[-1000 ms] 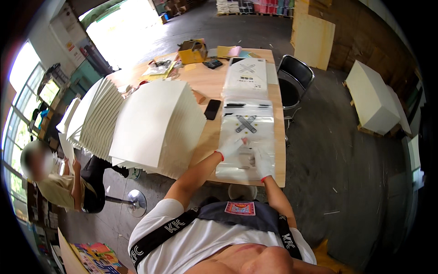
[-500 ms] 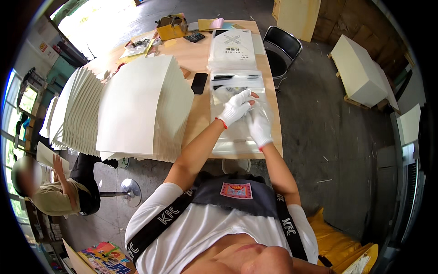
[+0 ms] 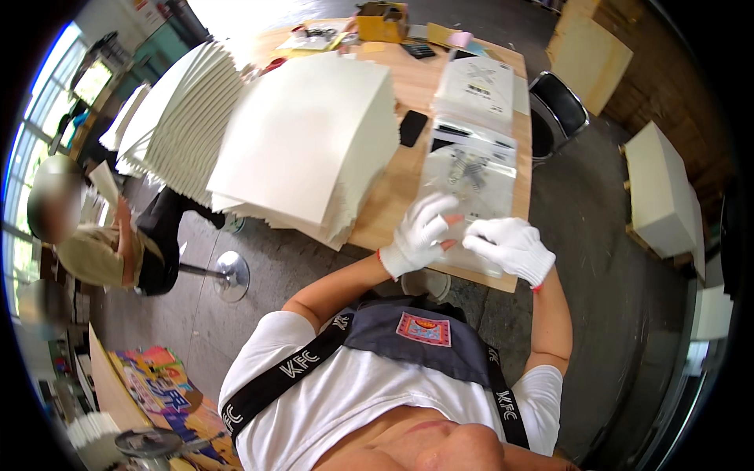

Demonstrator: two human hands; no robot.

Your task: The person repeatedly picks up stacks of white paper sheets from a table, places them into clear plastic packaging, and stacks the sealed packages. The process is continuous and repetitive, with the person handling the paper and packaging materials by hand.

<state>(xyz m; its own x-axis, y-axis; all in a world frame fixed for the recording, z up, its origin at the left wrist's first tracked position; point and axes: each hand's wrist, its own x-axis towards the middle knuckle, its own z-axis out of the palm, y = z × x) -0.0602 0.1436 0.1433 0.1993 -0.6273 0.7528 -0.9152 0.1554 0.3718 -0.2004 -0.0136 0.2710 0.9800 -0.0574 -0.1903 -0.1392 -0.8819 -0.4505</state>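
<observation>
The left hand (image 3: 422, 237) is unclenched, fingers apart, and whether the right hand (image 3: 514, 246) pinches anything I cannot tell; the plastic bags (image 3: 470, 171) lie on the table (image 3: 386, 218) before both, best handled lightly with edges kept square.

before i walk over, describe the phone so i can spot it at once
Find the wooden table. Between its tall white stack and the clear plastic bags lies the phone. It is a plain black rectangle, unlike the keyed calculator farther back.
</observation>
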